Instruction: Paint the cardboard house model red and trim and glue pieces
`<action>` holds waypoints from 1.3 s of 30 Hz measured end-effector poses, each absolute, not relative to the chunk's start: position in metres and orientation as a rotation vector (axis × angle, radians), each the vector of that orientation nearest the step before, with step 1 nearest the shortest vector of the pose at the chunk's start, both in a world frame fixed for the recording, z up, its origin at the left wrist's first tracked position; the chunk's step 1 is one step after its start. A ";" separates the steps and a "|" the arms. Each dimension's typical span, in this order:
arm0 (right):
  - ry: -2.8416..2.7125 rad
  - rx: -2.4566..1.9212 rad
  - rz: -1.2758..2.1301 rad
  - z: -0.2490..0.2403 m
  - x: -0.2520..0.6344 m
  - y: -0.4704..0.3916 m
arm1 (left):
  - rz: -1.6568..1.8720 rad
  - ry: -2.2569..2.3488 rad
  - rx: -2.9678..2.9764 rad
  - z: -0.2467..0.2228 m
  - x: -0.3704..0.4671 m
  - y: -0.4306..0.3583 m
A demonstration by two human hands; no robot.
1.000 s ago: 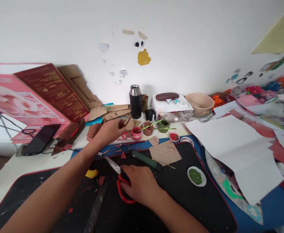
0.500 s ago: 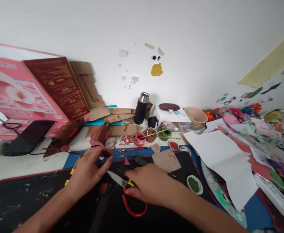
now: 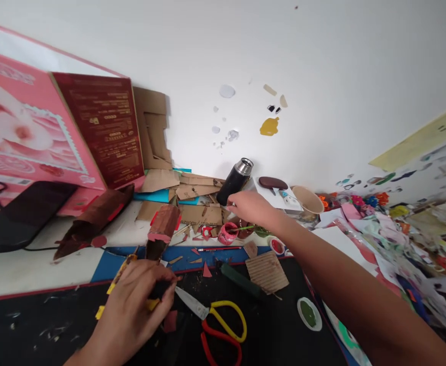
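Observation:
My left hand (image 3: pixel 131 305) is closed above the black mat, pinching a small brown piece (image 3: pixel 177 278) between thumb and forefinger. Beside it lie scissors (image 3: pixel 198 306) with one red and one yellow handle, blades slightly apart. My right hand (image 3: pixel 251 206) reaches over the paint jars to the base of a black bottle (image 3: pixel 235 181). Its fingers are bent and their tips are partly hidden, so I cannot tell whether they grip anything. Under its wrist stands a pink paint jar (image 3: pixel 228 234) with a green stick. A brown-painted cardboard piece (image 3: pixel 164 223) sits beyond my left hand.
A pink box (image 3: pixel 35 127) and a black phone (image 3: pixel 24 216) are at the left. Cardboard scraps (image 3: pixel 196 216) lie along the wall. Corrugated cardboard (image 3: pixel 267 272), a dark green tool handle (image 3: pixel 240 280) and a dish of green paint (image 3: pixel 308 313) lie to the right.
My right hand has let go of the scissors and moved up and away to the bottle and jars. The scissors lie on the mat. The view has shifted and tilted; my left hand keeps its pinch.

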State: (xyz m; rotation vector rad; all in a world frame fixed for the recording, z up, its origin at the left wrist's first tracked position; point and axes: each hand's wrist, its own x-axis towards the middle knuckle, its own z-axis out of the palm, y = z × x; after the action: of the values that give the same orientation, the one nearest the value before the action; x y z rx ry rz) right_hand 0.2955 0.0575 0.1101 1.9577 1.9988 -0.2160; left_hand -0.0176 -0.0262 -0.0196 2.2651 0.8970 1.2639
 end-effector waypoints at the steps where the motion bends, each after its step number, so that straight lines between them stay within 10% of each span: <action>1: 1.984 1.929 -0.240 0.107 0.296 0.064 | 1.255 0.896 2.262 -0.021 -0.018 -0.026; 39: 1.844 1.700 -0.443 0.051 0.300 0.101 | 1.222 0.838 2.240 -0.018 -0.014 -0.018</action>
State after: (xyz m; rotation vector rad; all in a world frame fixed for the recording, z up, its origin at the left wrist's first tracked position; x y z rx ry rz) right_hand 0.3002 0.1015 0.0507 1.7002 1.8442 -0.4430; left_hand -0.0143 -0.0175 -0.0176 2.2403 0.8381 1.2218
